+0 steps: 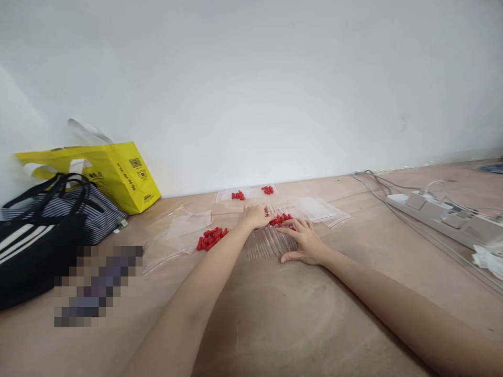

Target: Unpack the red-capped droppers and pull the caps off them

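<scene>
A row of clear, thin tubes (261,246) lies side by side on the wooden surface, with red rubber bulbs (281,219) at their far ends. My left hand (256,215) reaches to the far side of the row, its fingers bent and pinched at a red bulb that is mostly hidden. Over the right end of the tubes rests my right hand (304,242), thumb stretched away from the other fingers, fingertips by the bulbs. Left of the row is a pile of loose red bulbs (212,239), partly behind my left forearm.
Clear zip bags (184,225) lie to the left, and another bag (314,209) to the right. Further red bulbs (238,195) sit on plastic near the wall. A yellow bag (118,173) and a dark bag (43,251) stand left; a power strip (440,214) with cables lies right.
</scene>
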Demonstrator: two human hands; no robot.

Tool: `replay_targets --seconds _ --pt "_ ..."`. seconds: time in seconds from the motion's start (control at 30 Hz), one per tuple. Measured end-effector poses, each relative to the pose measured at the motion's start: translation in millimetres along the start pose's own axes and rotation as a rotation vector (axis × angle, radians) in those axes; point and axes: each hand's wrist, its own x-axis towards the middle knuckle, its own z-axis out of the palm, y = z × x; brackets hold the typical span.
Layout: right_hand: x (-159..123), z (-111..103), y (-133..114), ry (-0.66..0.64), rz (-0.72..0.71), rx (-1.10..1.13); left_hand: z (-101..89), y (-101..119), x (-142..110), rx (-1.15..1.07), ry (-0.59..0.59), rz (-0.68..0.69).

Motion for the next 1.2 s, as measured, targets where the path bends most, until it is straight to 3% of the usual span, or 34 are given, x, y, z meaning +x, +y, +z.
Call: replay_targets --seconds 0.33,0.5,0.6,0.7,0.8,0.93,1.03,1.2 --pt "9 4 2 0.004 0.021 0.0 4.4 19 7 -0.035 0.052 -0.215" --pt "8 3 1 -0.014 0.004 0.03 -6.8 11 3 -0.121 0.138 -0.272" --pt "10 5 -1 -0.001 0.023 0.004 -21.6 -3 -16 -0.197 0.184 -0.227" --pt "15 9 -4 0.014 0.032 -0.014 -31.5 -19 -50 -0.27 0.22 -0.145" --pt "17 12 -6 0.025 0.025 -0.027 -30.8 -34 -91 -0.321 0.26 -0.092" --pt "16 11 -12 0.049 0.019 -0.04 -20.4 -52 -135 -0.437 0.296 0.082" --pt "16 12 -22 0.064 -0.003 -0.051 -12.8 -60 -150 -0.411 0.311 0.127" --pt "26 23 -38 0.097 0.054 -0.093 -6.7 -64 -155 -0.472 0.423 0.117"
